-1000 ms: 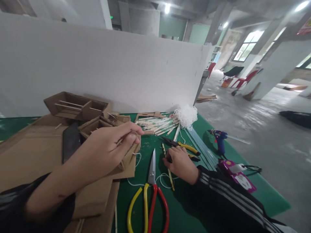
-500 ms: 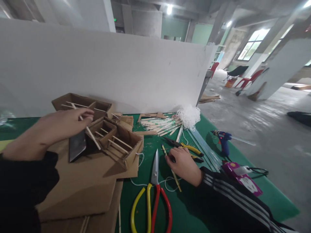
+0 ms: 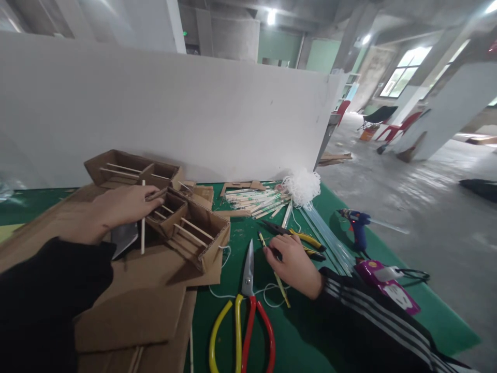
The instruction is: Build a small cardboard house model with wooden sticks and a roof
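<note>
My left hand [image 3: 124,207] is closed on a thin wooden stick [image 3: 143,238], which stands nearly upright between the fingers. The fingertips are at the left corner of the front cardboard box [image 3: 213,243], a divided box with several sticks across its compartments. Behind it sits a second cardboard box [image 3: 112,178], also with sticks across it. A dark flat object [image 3: 126,238] lies partly hidden under my left hand. On the green table, my right hand [image 3: 293,261] is closed round a thin yellowish stick [image 3: 282,290], beside the yellow-handled pliers [image 3: 306,238].
Large scissors [image 3: 247,290] with yellow and red handles lie in front. Behind are a pile of sticks [image 3: 256,199], white string [image 3: 301,186] and clear glue sticks [image 3: 326,238]. A blue glue gun [image 3: 357,228] and purple power strip [image 3: 388,285] are at the right. Cardboard sheets [image 3: 132,311] lie under the boxes.
My left hand has moved right and slightly down to the front box's corner. Its stick has turned from slanted to nearly upright. My right hand has stayed in place.
</note>
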A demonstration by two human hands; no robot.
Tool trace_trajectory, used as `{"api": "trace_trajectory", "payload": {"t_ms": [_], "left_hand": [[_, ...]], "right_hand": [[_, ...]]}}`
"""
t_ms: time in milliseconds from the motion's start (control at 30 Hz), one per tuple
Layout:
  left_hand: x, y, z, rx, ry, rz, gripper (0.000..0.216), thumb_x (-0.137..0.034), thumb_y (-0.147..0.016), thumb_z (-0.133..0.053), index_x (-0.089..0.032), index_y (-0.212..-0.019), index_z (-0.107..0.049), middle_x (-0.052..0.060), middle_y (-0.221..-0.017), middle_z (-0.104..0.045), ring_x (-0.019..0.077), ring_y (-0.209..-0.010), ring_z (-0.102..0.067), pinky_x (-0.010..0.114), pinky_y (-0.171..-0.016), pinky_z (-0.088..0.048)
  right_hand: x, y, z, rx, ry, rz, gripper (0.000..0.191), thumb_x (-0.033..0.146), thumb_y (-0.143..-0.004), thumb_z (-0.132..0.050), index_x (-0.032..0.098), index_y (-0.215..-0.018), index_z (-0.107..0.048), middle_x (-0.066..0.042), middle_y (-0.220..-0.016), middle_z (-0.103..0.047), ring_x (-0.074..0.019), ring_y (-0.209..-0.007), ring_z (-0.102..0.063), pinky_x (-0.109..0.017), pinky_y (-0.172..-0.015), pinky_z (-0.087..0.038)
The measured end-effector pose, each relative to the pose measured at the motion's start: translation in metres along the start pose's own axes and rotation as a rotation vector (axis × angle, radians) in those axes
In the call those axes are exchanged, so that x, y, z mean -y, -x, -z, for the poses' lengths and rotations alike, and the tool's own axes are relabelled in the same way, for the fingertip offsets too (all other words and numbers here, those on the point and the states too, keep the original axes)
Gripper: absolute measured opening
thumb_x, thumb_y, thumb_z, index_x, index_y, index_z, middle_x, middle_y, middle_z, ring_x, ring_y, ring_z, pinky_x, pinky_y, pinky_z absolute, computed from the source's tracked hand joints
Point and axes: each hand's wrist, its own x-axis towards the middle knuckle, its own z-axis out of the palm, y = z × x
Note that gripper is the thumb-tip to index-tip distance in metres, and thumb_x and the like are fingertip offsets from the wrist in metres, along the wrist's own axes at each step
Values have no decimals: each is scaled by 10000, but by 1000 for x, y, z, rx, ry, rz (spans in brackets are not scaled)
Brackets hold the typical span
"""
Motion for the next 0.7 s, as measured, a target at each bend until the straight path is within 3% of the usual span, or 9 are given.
{"api": "trace_trajectory", "payload": {"t_ms": [133, 267, 367, 500, 700], "left_hand": [[-9, 7, 8, -39, -4, 22, 601, -607, -897, -329, -228, -1264, -617, 160, -1228, -686, 397, -1082, -646, 444, -856, -483], [-31, 31, 29, -139, -20, 73, 648, -653, -893, -286, -309, -1384, -532, 133, -1254, -676, 425, -1093, -635, 480, -848, -483], [-53, 61, 46, -266, -45, 118, 677, -672, -893, -235, -330, -1416, -497, 98, -1195, -689, 417, -1054, -639, 482, -821, -483], [-72, 99, 56, -513, -121, 126, 673, -708, -886, -165, -399, -1348, -544, 35, -905, -703, 377, -862, -680, 398, -631, -456], [-73, 113, 51, -663, -162, 44, 634, -676, -924, -154, -388, -1384, -479, 14, -845, -676, 354, -761, -658, 357, -576, -367]], "right_hand": [[3, 1, 1, 0, -80, 36, 233, 252, -962, -524, 194, -737, -537, -8, -757, -619, -187, -778, -553, -345, -770, -316], [6, 5, 4, 10, -178, 74, 75, 275, -936, -574, 204, -959, -587, -17, -899, -655, -200, -872, -584, -369, -847, -365], [9, 10, 7, 30, -241, 97, 352, 321, -881, -653, 201, -1187, -526, -53, -1069, -651, -223, -972, -587, -375, -894, -420], [12, 13, 7, 88, -381, 97, 679, 325, -830, -709, 195, -1410, -381, -116, -1298, -571, -273, -1128, -550, -407, -956, -465], [10, 15, -2, 105, -516, 96, 740, 269, -775, -772, 226, -1428, -427, -125, -1310, -575, -315, -1178, -550, -470, -1022, -449]]}}
